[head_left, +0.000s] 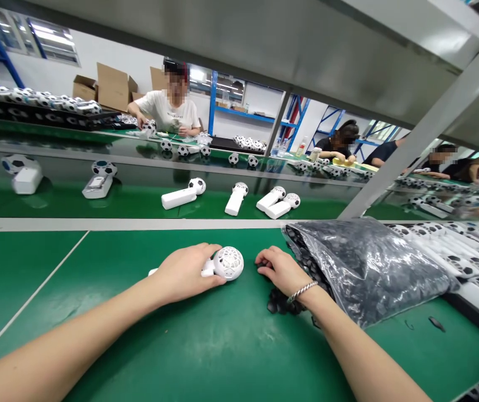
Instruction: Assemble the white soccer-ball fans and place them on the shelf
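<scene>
My left hand (187, 272) is wrapped round the handle of a white device (228, 263), whose round head with an openwork grille sticks out to the right of my fingers. The device lies low over the green table (223, 346). To its right, my right hand (279, 269) has its fingers curled together in a pinch, with a small dark bit showing at the fingertips. Beneath and beside my right wrist is a pile of small black pieces (279, 301), spilling from a clear plastic bag (373, 268) full of dark parts.
Beyond the white rail (118, 224), several white devices with football-patterned heads lie on a green belt (139, 206). A tray of similar devices (465, 257) stands at the right. One black piece (436, 324) lies near the right edge. A slanting metal post (415, 128) rises behind the bag. People sit opposite.
</scene>
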`<state>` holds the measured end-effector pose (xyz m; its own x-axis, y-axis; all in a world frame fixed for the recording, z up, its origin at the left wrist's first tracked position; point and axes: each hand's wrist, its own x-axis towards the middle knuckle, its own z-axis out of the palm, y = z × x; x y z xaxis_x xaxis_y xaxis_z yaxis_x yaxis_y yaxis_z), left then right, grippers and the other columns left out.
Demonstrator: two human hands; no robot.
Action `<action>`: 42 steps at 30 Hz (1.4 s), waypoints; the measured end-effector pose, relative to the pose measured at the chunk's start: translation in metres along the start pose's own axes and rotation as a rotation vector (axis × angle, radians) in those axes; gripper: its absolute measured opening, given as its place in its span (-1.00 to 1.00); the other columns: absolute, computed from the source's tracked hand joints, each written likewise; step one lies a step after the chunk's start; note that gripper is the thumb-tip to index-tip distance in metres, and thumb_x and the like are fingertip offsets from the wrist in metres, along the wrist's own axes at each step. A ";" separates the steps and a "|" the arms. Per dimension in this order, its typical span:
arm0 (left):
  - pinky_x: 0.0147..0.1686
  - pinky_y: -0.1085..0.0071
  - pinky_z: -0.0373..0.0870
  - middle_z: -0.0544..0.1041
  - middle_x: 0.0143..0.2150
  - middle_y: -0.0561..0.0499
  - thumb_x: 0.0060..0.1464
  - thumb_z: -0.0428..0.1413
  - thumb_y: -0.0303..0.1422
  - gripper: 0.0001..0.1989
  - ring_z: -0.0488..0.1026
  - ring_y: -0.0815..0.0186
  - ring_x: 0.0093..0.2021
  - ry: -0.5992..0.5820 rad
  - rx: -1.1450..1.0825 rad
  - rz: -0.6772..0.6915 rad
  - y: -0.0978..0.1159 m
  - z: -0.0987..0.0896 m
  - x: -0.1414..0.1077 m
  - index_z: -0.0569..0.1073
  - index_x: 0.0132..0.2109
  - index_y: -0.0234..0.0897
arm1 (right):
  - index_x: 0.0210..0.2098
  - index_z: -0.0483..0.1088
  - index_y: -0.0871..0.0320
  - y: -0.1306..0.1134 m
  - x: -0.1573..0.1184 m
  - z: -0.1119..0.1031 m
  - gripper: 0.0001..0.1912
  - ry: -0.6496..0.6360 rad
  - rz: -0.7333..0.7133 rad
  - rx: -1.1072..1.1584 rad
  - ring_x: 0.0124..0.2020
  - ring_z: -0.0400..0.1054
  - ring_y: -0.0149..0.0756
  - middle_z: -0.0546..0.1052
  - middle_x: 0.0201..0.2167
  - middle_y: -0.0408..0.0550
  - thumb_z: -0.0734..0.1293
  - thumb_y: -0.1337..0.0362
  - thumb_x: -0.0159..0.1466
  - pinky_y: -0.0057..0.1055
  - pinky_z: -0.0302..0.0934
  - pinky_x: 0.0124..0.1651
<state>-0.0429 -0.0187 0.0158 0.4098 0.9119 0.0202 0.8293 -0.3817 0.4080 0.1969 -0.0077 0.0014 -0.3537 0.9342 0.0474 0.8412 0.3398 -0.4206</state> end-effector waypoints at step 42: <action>-0.31 0.37 0.28 0.37 -0.03 0.04 -0.23 0.15 -0.17 -0.36 0.37 0.15 -0.14 -0.126 -0.134 0.002 0.013 -0.002 -0.005 0.16 0.05 -0.07 | -0.26 0.30 0.16 -0.021 -0.004 0.002 -0.84 0.203 -0.018 0.607 -0.26 0.34 -0.36 0.43 -0.27 -0.05 0.27 0.27 0.14 -0.40 0.26 -0.23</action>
<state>-0.0348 -0.0279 0.0233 0.4623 0.8821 -0.0901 0.7741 -0.3520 0.5261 0.1798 -0.0187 0.0081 -0.2314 0.9511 0.2048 0.4330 0.2892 -0.8538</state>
